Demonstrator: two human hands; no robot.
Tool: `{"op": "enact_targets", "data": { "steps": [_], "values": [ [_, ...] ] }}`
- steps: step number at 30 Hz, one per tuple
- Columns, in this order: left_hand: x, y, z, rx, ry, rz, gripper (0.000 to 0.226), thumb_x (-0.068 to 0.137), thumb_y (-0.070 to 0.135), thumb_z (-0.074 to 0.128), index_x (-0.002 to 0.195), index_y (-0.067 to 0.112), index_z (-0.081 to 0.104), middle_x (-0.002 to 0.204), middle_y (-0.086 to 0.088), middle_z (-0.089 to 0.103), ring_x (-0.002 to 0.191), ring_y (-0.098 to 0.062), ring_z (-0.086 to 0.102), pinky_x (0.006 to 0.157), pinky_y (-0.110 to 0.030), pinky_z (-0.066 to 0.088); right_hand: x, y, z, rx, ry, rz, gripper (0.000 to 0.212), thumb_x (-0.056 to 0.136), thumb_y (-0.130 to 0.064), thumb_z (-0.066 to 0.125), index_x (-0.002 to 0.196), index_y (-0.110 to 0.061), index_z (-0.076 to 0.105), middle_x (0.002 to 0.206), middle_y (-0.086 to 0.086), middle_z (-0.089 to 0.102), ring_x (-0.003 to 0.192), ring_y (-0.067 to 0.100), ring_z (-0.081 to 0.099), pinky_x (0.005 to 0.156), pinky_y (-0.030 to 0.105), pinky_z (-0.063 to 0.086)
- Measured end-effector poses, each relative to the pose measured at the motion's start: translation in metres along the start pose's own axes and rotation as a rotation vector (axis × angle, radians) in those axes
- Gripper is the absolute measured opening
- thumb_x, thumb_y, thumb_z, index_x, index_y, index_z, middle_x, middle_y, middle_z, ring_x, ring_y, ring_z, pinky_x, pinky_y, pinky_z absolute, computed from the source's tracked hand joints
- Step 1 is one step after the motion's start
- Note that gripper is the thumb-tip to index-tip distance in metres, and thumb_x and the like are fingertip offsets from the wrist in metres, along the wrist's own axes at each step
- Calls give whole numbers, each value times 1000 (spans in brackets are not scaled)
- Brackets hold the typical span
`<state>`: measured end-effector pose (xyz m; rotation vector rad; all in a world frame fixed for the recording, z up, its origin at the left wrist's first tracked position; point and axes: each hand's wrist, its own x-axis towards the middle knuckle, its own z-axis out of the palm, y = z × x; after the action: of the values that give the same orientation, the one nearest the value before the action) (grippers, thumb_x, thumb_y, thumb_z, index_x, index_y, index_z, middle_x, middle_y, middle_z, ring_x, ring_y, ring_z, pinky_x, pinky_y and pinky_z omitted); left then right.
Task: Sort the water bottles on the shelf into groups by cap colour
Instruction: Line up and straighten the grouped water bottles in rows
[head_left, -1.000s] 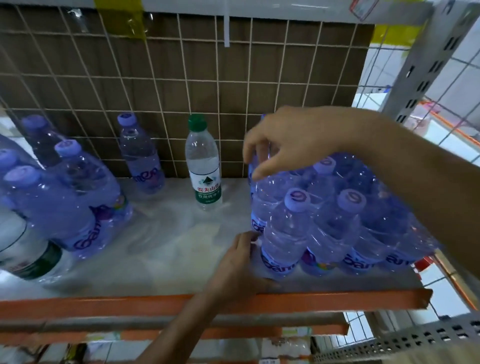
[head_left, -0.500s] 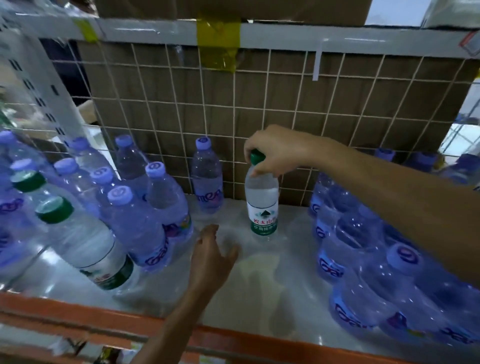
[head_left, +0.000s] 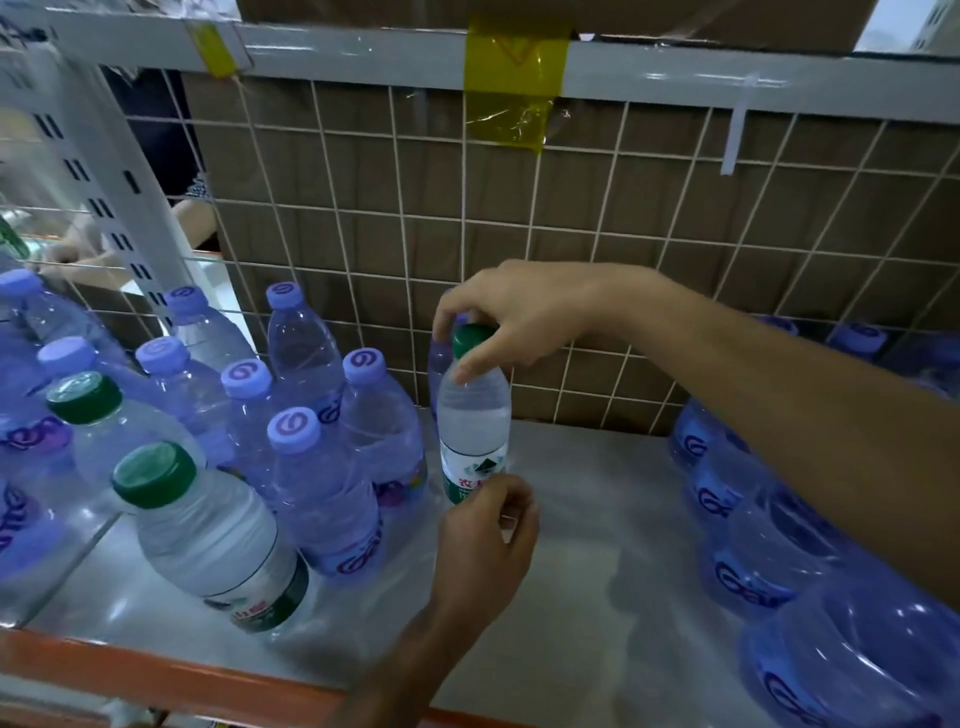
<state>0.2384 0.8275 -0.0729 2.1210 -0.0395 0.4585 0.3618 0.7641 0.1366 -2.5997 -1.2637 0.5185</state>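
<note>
Green screw cap (head_left: 470, 335) of clear plastic water bottle with white-and-green label (head_left: 472, 410) pinched from above between thumb and fingertips of right hand (head_left: 511, 317). Lower label gripped by left hand (head_left: 483, 540), fingers curled round it. Standing upright mid-shelf on pale grey shelf board (head_left: 597, 545), just beside left cluster of blue-tinted purple-capped bottles (head_left: 322, 499), with one more purple-capped bottle (head_left: 438, 358) directly behind. Two other green-capped clear bottles (head_left: 208, 540) at left front, touching that cluster. Second purple-capped cluster (head_left: 753, 551) well apart at right. White wire grid (head_left: 675, 234) over brown cardboard at back.
</note>
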Motion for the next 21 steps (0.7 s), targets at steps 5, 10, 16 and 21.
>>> {"op": "enact_targets", "data": {
  "steps": [5, 10, 16, 21],
  "values": [
    [-1, -4, 6, 16, 5, -2, 15, 82, 19, 61, 96, 20, 61, 84, 20, 60, 78, 3, 59, 70, -9, 47, 32, 22, -9, -58, 157, 92, 42, 96, -42, 44, 134, -25, 44, 131, 1, 51, 110, 20, 55, 89, 33, 47],
    [-6, 0, 20, -6, -128, -113, 53, 84, 17, 64, 130, 23, 40, 111, 14, 54, 96, 1, 55, 84, -16, 47, 61, 38, 10, -234, 190, 138, 31, 82, -37, 67, 103, -18, 55, 102, 5, 52, 91, 21, 51, 72, 31, 39],
    [-3, 10, 41, -13, -160, -152, 72, 84, 19, 65, 143, 19, 23, 137, 2, 42, 110, -6, 52, 93, -24, 46, 25, 61, -1, -243, 140, 148, 19, 82, -29, 68, 93, -17, 57, 90, 1, 57, 76, 13, 53, 60, 24, 38],
    [13, 24, 64, -39, -159, -292, 88, 85, 23, 66, 148, 17, 5, 134, -4, 44, 107, -14, 57, 92, -27, 48, -29, 96, 0, -249, 164, 227, 25, 83, -31, 67, 101, -18, 56, 91, -1, 52, 80, 14, 50, 69, 28, 39]
  ]
}}
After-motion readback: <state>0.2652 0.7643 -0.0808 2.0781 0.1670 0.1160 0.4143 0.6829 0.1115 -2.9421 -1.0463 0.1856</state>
